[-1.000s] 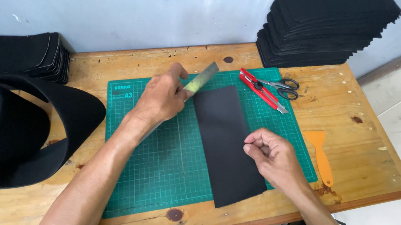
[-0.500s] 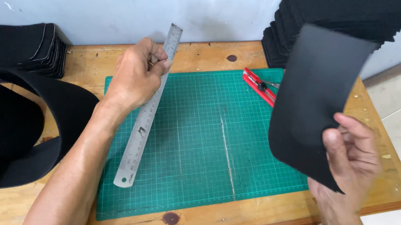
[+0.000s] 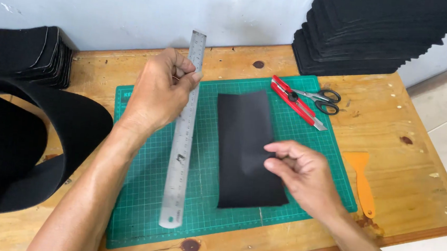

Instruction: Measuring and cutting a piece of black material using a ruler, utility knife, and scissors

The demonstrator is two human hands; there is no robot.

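The right hand (image 3: 304,175) now presses the black sheet (image 3: 248,148) flat on the green mat (image 3: 139,208); a moment ago it held the sheet in the air. The left hand (image 3: 157,92) still grips the steel ruler (image 3: 182,138), laid alongside, ready for measuring. Beyond lie a red knife (image 3: 296,102) and scissors (image 3: 320,98).

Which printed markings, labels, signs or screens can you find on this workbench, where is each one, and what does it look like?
No packages, signs or screens.
Cutting mat: middle of the wooden table, green rectangle with a pale printed grid and a small white mark at its far left corner.
Steel ruler: on the mat, top end in the left hand, long silver strip with fine dark graduations.
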